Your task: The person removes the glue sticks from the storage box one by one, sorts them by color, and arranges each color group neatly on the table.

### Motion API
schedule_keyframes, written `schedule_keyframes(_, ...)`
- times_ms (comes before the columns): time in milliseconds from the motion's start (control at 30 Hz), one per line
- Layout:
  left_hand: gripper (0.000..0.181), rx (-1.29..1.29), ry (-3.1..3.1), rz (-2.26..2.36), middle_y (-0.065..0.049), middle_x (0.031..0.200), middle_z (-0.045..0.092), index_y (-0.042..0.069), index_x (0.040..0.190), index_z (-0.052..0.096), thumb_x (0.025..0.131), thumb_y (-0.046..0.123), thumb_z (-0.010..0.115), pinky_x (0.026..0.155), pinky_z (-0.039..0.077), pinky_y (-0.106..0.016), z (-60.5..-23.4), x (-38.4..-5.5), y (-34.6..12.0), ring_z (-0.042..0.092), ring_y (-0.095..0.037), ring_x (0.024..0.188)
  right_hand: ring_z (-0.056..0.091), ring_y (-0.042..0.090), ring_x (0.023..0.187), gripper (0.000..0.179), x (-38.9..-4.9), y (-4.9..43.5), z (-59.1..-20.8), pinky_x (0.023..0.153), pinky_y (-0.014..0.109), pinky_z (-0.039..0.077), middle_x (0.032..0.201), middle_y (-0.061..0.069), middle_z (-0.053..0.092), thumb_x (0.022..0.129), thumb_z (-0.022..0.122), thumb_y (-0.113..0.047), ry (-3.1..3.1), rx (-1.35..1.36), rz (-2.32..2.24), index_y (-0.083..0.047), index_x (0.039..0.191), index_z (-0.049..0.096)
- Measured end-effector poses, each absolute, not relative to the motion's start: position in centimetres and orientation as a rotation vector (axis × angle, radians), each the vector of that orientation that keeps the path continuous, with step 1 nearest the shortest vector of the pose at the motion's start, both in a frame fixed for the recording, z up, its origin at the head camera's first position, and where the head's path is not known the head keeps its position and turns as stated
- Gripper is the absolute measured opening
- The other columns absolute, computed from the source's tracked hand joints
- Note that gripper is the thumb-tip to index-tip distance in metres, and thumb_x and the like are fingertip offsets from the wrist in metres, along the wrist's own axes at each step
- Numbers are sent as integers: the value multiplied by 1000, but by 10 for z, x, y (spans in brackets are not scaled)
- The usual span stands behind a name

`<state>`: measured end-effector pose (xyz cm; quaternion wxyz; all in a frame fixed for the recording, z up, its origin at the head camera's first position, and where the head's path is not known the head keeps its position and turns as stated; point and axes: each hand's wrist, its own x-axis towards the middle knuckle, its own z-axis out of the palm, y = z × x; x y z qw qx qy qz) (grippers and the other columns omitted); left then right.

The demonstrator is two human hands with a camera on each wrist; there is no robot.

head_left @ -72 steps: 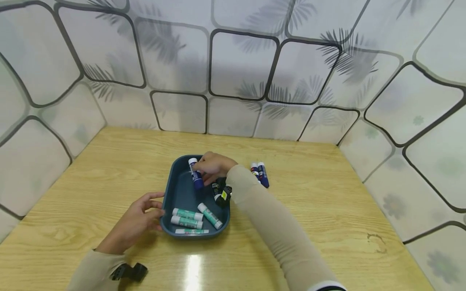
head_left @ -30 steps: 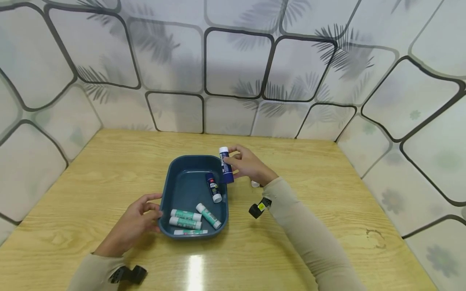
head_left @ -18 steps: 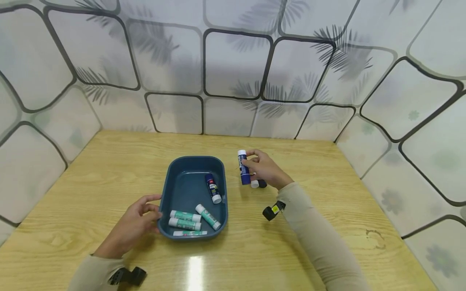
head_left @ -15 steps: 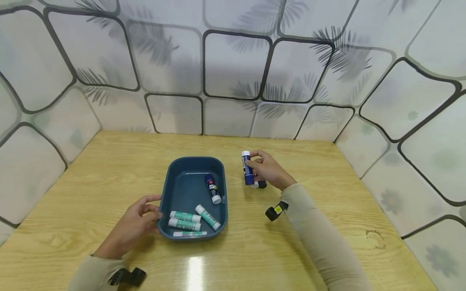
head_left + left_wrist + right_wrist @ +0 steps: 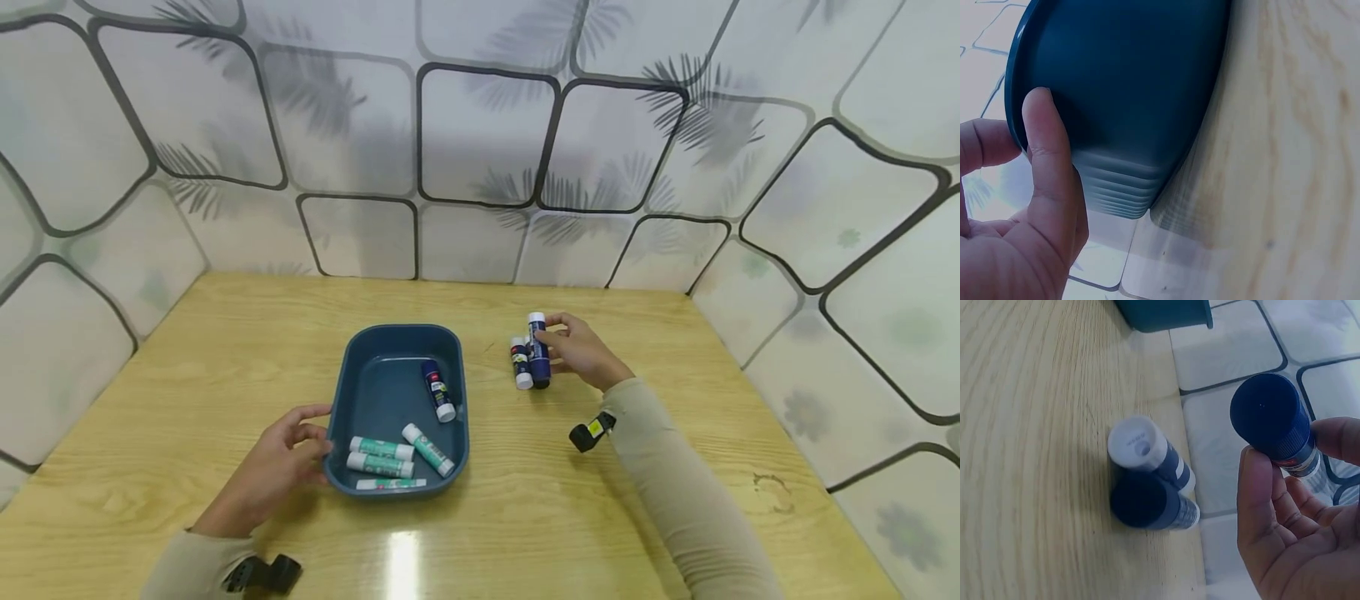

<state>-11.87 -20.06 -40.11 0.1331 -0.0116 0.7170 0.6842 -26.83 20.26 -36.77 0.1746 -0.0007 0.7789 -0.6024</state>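
By the right hand (image 5: 581,354), a blue glue stick (image 5: 537,358) is pinched between thumb and fingers, its white end uppermost and its blue end turned down. By the left hand (image 5: 279,462), nothing is lifted: its loosely bent, parted fingers are rested against the left side of the dark blue tray (image 5: 405,329), and whether the rim is truly gripped cannot be told. Within the last half second the held stick has been carried further right, from just short of the two sticks on the table to a place over them, while the tray has been kept where it was. Below it, a white-ended stick (image 5: 1138,444) and a dark-ended stick (image 5: 1147,500) are laid side by side, and a gap is shown in the right wrist view between them and the held one. The transfer out of the tray can thus be judged nearly made, with the setting down not yet done. Inside the tray, one blue tube (image 5: 438,390) is left near the right wall, and four green-and-white tubes (image 5: 380,464) are gathered at the near end. All is borne by a wood-grained table (image 5: 540,517), backed by a patterned wall covering (image 5: 491,137).
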Motion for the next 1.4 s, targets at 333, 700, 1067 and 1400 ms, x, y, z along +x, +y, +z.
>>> schedule_keyframes(333,53,-25,2067,1997,-18,103,48,-4,144,28,93,-3,47,66,57,-41,-401,-120,-201,60,-22,80,56,23,91,45,-268,221,-373,77,34,55,115,17,48,101,49,-21,2255,51,-1661,-2,139,32)
schedule_keyframes(700,53,-28,2075,1993,-18,104,49,-4,143,29,94,-3,46,67,57,-41,-401,-121,-201,57,-22,85,55,23,91,48,-278,237,-379,81,38,55,110,15,49,101,50,-22,2302,70,-1587,0,139,32)
schedule_keyframes(1067,53,-34,2064,2003,-18,104,48,-4,144,29,93,-4,46,67,57,-40,-402,-121,-201,59,-22,82,57,25,97,48,-289,239,-386,83,39,54,117,16,52,100,52,-24,2287,153,-1516,-2,138,33)
schedule_keyframes(1400,53,-35,2067,2002,-18,104,48,-4,143,29,93,-4,46,67,57,-41,-400,-120,-201,58,-22,83,56,28,104,49,-296,238,-394,86,40,53,129,22,50,100,52,-23,2295,184,-1440,0,138,33)
